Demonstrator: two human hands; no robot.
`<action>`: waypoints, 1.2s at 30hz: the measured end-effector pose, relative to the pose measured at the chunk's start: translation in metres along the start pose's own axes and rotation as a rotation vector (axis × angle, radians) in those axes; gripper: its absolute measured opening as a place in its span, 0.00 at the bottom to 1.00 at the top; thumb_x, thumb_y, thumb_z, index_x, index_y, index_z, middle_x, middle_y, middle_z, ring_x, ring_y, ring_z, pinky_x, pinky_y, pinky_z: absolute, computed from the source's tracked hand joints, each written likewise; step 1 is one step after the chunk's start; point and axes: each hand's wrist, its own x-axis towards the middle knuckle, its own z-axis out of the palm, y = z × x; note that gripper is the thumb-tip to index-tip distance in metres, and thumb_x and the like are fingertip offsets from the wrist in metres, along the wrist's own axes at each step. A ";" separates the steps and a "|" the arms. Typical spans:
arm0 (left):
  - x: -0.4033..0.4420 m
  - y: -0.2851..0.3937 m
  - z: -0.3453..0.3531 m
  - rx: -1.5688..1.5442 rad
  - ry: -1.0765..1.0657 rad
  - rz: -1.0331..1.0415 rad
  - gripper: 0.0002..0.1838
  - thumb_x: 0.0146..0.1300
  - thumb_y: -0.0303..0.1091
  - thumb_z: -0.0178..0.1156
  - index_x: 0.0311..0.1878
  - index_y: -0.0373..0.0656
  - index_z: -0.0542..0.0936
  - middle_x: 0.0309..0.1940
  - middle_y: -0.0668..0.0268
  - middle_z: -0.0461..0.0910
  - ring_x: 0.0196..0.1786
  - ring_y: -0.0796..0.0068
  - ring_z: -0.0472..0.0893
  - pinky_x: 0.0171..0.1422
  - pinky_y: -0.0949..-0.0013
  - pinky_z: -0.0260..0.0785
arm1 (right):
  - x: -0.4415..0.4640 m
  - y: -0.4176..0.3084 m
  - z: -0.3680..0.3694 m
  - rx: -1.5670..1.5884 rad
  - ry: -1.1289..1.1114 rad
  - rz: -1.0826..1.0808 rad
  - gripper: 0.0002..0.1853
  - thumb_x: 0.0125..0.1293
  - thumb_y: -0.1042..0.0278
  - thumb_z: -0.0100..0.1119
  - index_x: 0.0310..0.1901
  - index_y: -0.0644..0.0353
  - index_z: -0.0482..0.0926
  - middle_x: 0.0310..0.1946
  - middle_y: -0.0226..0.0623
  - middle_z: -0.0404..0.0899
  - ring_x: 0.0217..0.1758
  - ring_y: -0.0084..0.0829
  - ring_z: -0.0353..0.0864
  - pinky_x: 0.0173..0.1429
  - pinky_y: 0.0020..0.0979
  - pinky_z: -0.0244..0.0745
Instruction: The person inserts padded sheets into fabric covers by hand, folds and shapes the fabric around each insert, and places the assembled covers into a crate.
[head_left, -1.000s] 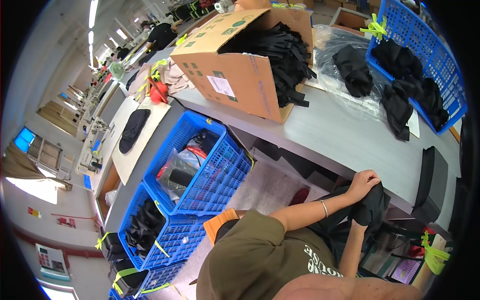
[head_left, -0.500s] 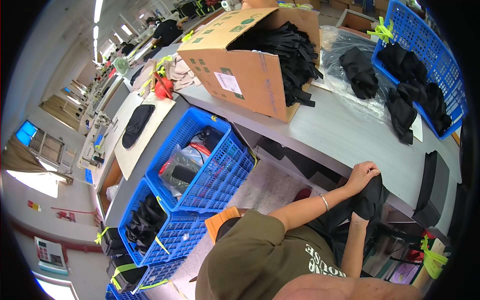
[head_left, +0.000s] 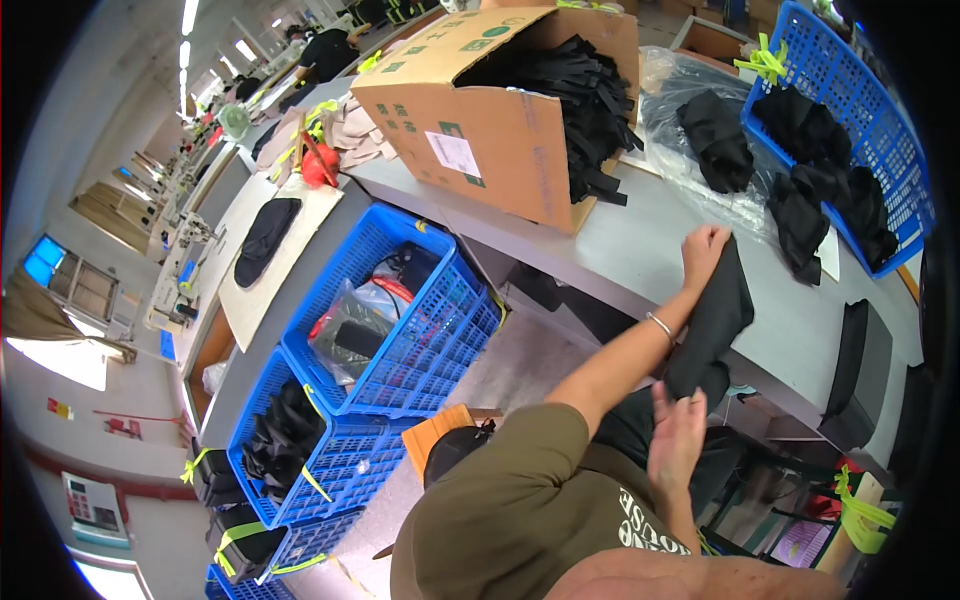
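Note:
My left hand [head_left: 706, 248], with a bracelet on its wrist, is closed on the upper end of a black fabric piece [head_left: 712, 318] over the table's front edge. The cloth hangs down toward my lap, partly folded. At its lower end is my right hand [head_left: 677, 432], fingers apart and close to the cloth; whether they touch it is unclear. Beyond my left hand, black cloth bundles [head_left: 715, 140] lie on clear plastic [head_left: 665, 100] on the grey table [head_left: 640, 255].
An open cardboard box [head_left: 480, 150] full of black strips stands on the table. A blue basket [head_left: 890, 130] with black cloth tilts at the right, above a black folded piece [head_left: 858, 375]. Stacked blue baskets [head_left: 410, 360] stand on the left. A person [head_left: 325, 55] sits far off.
My left hand has moved up and away over the table, stretching the black fabric out. My right hand has come off the bunched cloth, moved left, and its fingers have spread.

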 end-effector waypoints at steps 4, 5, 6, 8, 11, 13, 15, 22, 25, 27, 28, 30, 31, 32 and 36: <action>0.050 0.058 -0.046 -0.225 -0.029 -0.129 0.11 0.64 0.34 0.64 0.33 0.35 0.82 0.25 0.69 0.80 0.29 0.83 0.75 0.37 0.74 0.69 | 0.003 -0.034 -0.056 -0.421 0.028 -0.128 0.24 0.76 0.72 0.47 0.69 0.72 0.58 0.63 0.43 0.68 0.64 0.32 0.73 0.73 0.36 0.65; 0.053 0.070 -0.054 -0.270 -0.096 -0.157 0.10 0.64 0.33 0.64 0.33 0.35 0.82 0.25 0.72 0.79 0.30 0.85 0.74 0.37 0.76 0.68 | -0.002 -0.040 -0.059 -0.415 0.037 -0.077 0.25 0.76 0.70 0.48 0.70 0.70 0.58 0.65 0.43 0.67 0.66 0.32 0.72 0.72 0.35 0.65; 0.051 0.086 -0.063 -0.315 -0.160 -0.186 0.09 0.64 0.33 0.64 0.32 0.35 0.82 0.26 0.74 0.79 0.31 0.87 0.73 0.38 0.77 0.68 | -0.004 -0.043 -0.061 -0.488 0.122 -0.092 0.26 0.76 0.70 0.49 0.70 0.69 0.58 0.66 0.43 0.65 0.67 0.33 0.71 0.71 0.35 0.65; 0.034 0.095 -0.069 -0.393 -0.301 -0.161 0.08 0.64 0.31 0.65 0.32 0.36 0.83 0.27 0.76 0.78 0.32 0.89 0.72 0.38 0.78 0.67 | -0.006 -0.048 -0.069 -0.639 0.303 -0.115 0.27 0.75 0.68 0.50 0.71 0.68 0.58 0.69 0.43 0.63 0.69 0.34 0.69 0.71 0.35 0.65; -0.024 0.119 -0.069 -0.312 -0.650 -0.146 0.06 0.60 0.31 0.66 0.30 0.38 0.83 0.26 0.74 0.80 0.32 0.87 0.74 0.39 0.75 0.70 | 0.010 -0.065 -0.054 -0.886 0.247 -0.438 0.31 0.73 0.67 0.54 0.73 0.65 0.55 0.73 0.45 0.57 0.73 0.40 0.64 0.71 0.38 0.63; -0.061 0.134 -0.065 -0.237 -0.915 0.057 0.06 0.55 0.31 0.67 0.31 0.38 0.84 0.27 0.62 0.83 0.32 0.78 0.81 0.39 0.72 0.71 | 0.025 -0.072 -0.038 -1.000 0.211 -0.637 0.28 0.73 0.67 0.55 0.70 0.67 0.61 0.72 0.45 0.61 0.73 0.41 0.64 0.71 0.39 0.61; -0.085 0.152 -0.065 -0.383 -1.038 0.118 0.06 0.56 0.31 0.67 0.32 0.38 0.85 0.29 0.61 0.84 0.34 0.71 0.83 0.40 0.71 0.72 | 0.037 -0.072 -0.075 -1.085 0.227 -0.568 0.24 0.73 0.67 0.56 0.65 0.69 0.67 0.68 0.44 0.67 0.69 0.37 0.68 0.69 0.36 0.64; -0.064 0.128 -0.091 -0.303 -1.092 -0.248 0.11 0.68 0.35 0.62 0.36 0.36 0.86 0.34 0.69 0.86 0.31 0.84 0.77 0.39 0.76 0.70 | 0.013 -0.091 -0.100 -0.448 0.209 0.039 0.12 0.72 0.67 0.59 0.49 0.66 0.81 0.38 0.26 0.82 0.36 0.15 0.75 0.42 0.19 0.70; -0.067 0.100 -0.105 -0.749 -1.143 -0.987 0.13 0.74 0.37 0.53 0.48 0.38 0.80 0.33 0.71 0.79 0.40 0.86 0.78 0.47 0.78 0.73 | 0.003 -0.091 -0.063 -0.226 0.242 0.080 0.10 0.72 0.66 0.57 0.46 0.64 0.79 0.37 0.26 0.81 0.38 0.16 0.76 0.46 0.22 0.71; -0.091 0.090 -0.104 -0.644 -1.290 -1.080 0.13 0.74 0.38 0.54 0.49 0.38 0.80 0.41 0.70 0.82 0.43 0.85 0.80 0.48 0.77 0.76 | 0.008 -0.097 -0.066 -0.250 0.163 0.044 0.09 0.71 0.65 0.56 0.42 0.62 0.78 0.35 0.25 0.79 0.39 0.16 0.75 0.47 0.21 0.70; -0.106 0.087 -0.106 -0.641 -1.324 -1.234 0.12 0.73 0.36 0.55 0.50 0.39 0.80 0.46 0.70 0.82 0.45 0.83 0.81 0.50 0.76 0.76 | 0.016 -0.099 -0.060 -0.303 0.204 -0.010 0.08 0.71 0.66 0.56 0.39 0.61 0.77 0.34 0.24 0.77 0.38 0.15 0.74 0.45 0.21 0.70; -0.135 0.084 -0.113 -0.800 -1.556 -1.264 0.15 0.68 0.32 0.60 0.56 0.37 0.80 0.51 0.66 0.83 0.48 0.82 0.82 0.51 0.76 0.76 | 0.037 -0.093 -0.074 -0.748 0.209 -0.073 0.10 0.72 0.66 0.56 0.36 0.63 0.80 0.31 0.23 0.78 0.36 0.14 0.73 0.44 0.20 0.69; -0.151 0.081 -0.115 -0.881 -1.579 -1.249 0.16 0.68 0.32 0.60 0.56 0.37 0.79 0.51 0.65 0.83 0.49 0.81 0.81 0.52 0.75 0.76 | 0.048 -0.083 -0.073 -0.874 0.122 -0.124 0.11 0.73 0.65 0.56 0.37 0.64 0.81 0.31 0.24 0.79 0.38 0.15 0.74 0.45 0.20 0.70; -0.161 0.076 -0.111 -0.904 -1.595 -1.215 0.16 0.67 0.33 0.60 0.56 0.37 0.79 0.51 0.65 0.82 0.49 0.80 0.81 0.52 0.74 0.76 | 0.057 -0.066 -0.079 -0.825 -0.008 -0.119 0.11 0.74 0.65 0.56 0.38 0.64 0.81 0.33 0.27 0.80 0.39 0.16 0.75 0.46 0.21 0.71; -0.184 0.057 -0.089 -0.941 -1.583 -1.093 0.19 0.65 0.34 0.62 0.57 0.36 0.78 0.52 0.63 0.82 0.51 0.76 0.81 0.54 0.71 0.75 | 0.069 0.003 -0.084 -0.495 -0.141 0.139 0.12 0.75 0.62 0.54 0.38 0.61 0.79 0.31 0.25 0.77 0.35 0.16 0.74 0.41 0.20 0.69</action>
